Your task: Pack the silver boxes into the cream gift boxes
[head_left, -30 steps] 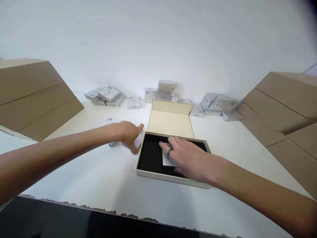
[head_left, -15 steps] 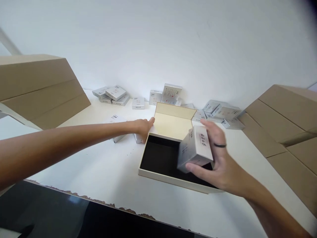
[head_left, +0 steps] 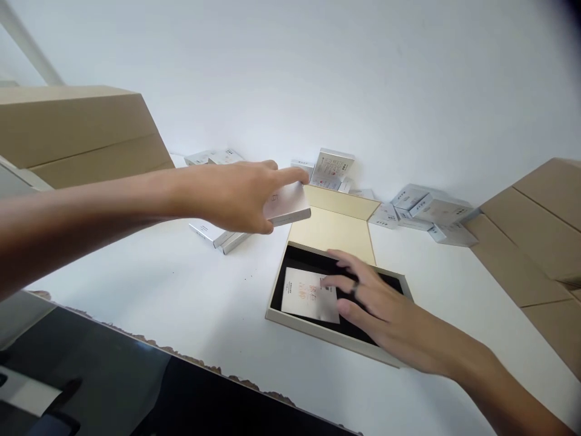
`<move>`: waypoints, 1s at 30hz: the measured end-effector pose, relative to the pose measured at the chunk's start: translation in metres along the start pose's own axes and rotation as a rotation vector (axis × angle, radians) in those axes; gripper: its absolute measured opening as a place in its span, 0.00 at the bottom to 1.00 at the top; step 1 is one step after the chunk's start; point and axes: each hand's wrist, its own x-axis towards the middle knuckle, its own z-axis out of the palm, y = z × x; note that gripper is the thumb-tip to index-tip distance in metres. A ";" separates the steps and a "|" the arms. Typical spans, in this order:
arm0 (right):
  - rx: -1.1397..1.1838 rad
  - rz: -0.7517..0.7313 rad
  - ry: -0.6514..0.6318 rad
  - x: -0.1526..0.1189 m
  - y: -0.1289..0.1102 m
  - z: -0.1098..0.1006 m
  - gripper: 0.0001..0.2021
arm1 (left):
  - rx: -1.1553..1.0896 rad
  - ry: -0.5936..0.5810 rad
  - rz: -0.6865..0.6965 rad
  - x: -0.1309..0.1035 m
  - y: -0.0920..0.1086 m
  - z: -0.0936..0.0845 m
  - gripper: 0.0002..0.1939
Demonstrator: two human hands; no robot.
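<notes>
My left hand (head_left: 236, 194) grips a flat silver-white carton (head_left: 290, 203) by its edges, lifted over the table behind and left of an open gift box. That gift box (head_left: 333, 344) is cream with a black interior, and its hinged lid (head_left: 331, 229) lies folded back. A second silver-white carton (head_left: 304, 295) with orange print lies flat in the left part of the box. Over the box's right part is my right hand (head_left: 374, 300), fingers spread and holding nothing; one fingertip is at the inner carton's right edge.
Silver cartons lie in a pile (head_left: 429, 209) at the back right, and others stand against the wall (head_left: 333, 166). More cartons (head_left: 211, 233) lie partly under my left arm. Cardboard boxes stand at left (head_left: 86, 133) and right (head_left: 535, 236). The table's front edge (head_left: 218, 367) is chipped.
My right hand has let go of its carton, which now lies inside the gift box. My left hand has lifted a carton from behind the box. The view has shifted slightly.
</notes>
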 end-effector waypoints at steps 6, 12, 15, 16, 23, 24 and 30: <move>-0.031 0.170 0.041 -0.006 -0.014 0.013 0.35 | -0.095 -0.135 0.169 -0.009 0.035 0.017 0.42; -0.036 0.141 0.047 -0.003 -0.025 0.017 0.33 | -0.008 -0.309 0.315 0.000 0.067 0.026 0.42; -0.053 0.071 0.198 -0.026 -0.001 0.023 0.31 | 0.007 -0.328 0.379 0.007 0.064 0.037 0.39; -0.062 0.025 0.250 -0.035 0.008 0.025 0.31 | 0.033 -0.345 0.391 0.009 0.063 0.042 0.41; -0.264 -0.198 0.431 -0.048 0.013 0.037 0.30 | 0.130 -0.530 0.413 0.019 0.069 0.066 0.46; -0.325 -0.240 0.466 -0.044 0.010 0.037 0.29 | 0.123 -0.536 0.401 0.021 0.071 0.067 0.42; -0.661 -0.456 0.589 -0.037 0.040 0.054 0.23 | 0.168 -0.517 0.463 0.016 0.071 0.068 0.39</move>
